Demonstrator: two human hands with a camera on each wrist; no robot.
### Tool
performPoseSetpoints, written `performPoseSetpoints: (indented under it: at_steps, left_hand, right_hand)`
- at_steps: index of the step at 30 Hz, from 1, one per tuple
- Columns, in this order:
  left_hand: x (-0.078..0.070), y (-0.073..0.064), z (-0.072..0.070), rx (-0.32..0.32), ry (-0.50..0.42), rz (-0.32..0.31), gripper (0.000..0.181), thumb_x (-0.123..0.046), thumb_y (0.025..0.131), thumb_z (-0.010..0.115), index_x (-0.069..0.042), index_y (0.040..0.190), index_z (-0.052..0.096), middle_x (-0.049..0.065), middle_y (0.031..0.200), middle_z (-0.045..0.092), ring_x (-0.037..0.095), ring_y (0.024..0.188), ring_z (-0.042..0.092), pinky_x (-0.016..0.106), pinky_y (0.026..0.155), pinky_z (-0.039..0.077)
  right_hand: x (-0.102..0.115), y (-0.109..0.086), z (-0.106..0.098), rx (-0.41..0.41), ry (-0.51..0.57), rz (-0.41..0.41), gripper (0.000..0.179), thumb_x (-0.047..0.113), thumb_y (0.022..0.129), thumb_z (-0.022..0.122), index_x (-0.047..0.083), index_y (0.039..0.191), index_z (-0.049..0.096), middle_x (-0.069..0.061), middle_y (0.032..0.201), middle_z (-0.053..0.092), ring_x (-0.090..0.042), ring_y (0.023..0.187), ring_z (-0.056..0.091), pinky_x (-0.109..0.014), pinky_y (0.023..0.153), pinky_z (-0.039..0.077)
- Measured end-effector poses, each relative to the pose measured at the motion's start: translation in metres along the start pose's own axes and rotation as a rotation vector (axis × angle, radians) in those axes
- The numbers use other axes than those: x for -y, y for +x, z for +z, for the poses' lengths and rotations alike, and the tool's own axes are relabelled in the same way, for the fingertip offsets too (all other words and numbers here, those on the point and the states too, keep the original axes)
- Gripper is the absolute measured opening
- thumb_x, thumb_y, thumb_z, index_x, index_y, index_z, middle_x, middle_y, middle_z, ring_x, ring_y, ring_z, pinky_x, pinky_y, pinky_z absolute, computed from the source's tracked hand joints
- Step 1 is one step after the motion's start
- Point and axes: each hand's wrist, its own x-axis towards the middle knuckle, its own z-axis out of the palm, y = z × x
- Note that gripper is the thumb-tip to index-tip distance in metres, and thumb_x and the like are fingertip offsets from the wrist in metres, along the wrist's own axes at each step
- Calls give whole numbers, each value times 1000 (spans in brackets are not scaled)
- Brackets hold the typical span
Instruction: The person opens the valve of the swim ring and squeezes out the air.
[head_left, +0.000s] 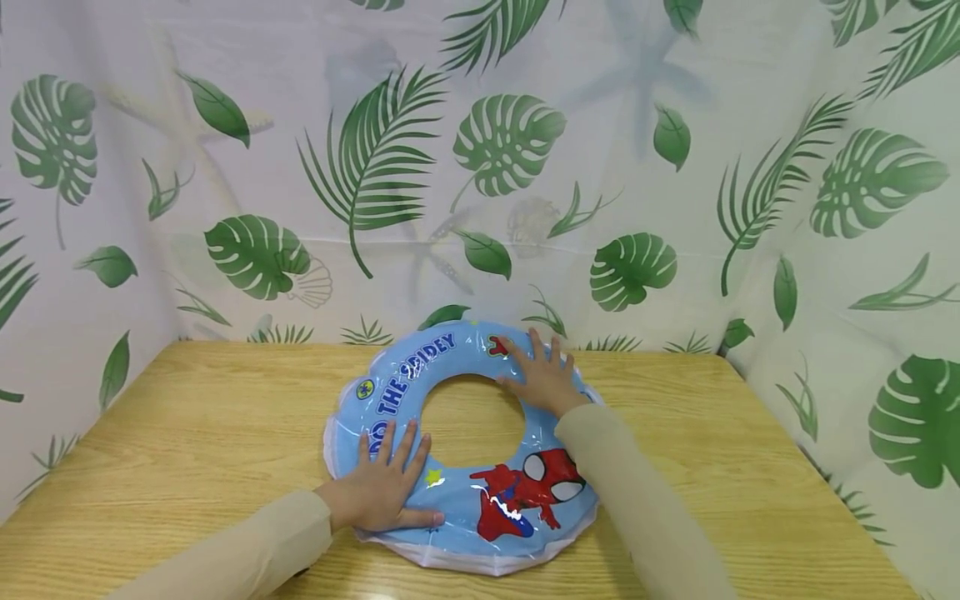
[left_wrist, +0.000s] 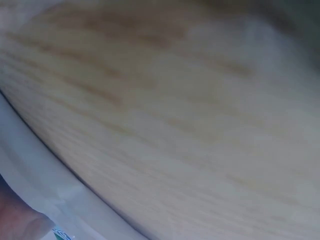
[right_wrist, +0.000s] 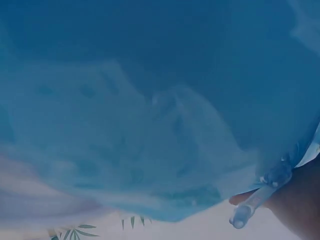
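Observation:
An inflated blue swim ring (head_left: pixel 465 517) with a red cartoon spider figure and blue lettering lies on the wooden table. My left hand (head_left: pixel 378 492) rests on its near left part, fingers spread and straight. On the far right part lies my right hand (head_left: pixel 547 379), its fingers also spread. The left wrist view catches the ring's pale edge (left_wrist: pixel 60 185) and a fingertip (left_wrist: pixel 22 222) at the lower left. Close and blurred, the blue ring (right_wrist: pixel 125 140) fills much of the right wrist view, with a clear air valve (right_wrist: pixel 245 212) near part of the hand (right_wrist: pixel 300 200).
The wooden table (head_left: pixel 210 425) extends on both sides of the ring. A white cloth (head_left: pixel 420 275) printed with green leaves stands behind it and along both sides.

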Motion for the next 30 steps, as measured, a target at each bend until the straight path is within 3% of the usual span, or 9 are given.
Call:
performPoseSetpoints:
  at_steps: [8,30]
  left_hand:
    - [-2,-1,1,-16,4,9,104,-80,76,30,-9,148,6,20,153,-5,48,136,-8,72,100,3]
    - [-1,-1,0,-20,17,18,104,-79,76,33,-7,147,8,21,153,-2,49,136,-6,72,99,4]
  right_hand:
    - [-2,1,6,90,12,47,67,57,90,41,35,146,13,-15,154,-7,-50,136,-8,-73,99,10]
    - [-1,6,12,239,25,49,61,54,94,32,33,147,11,-16,154,-3,-52,135,2,-73,99,6]
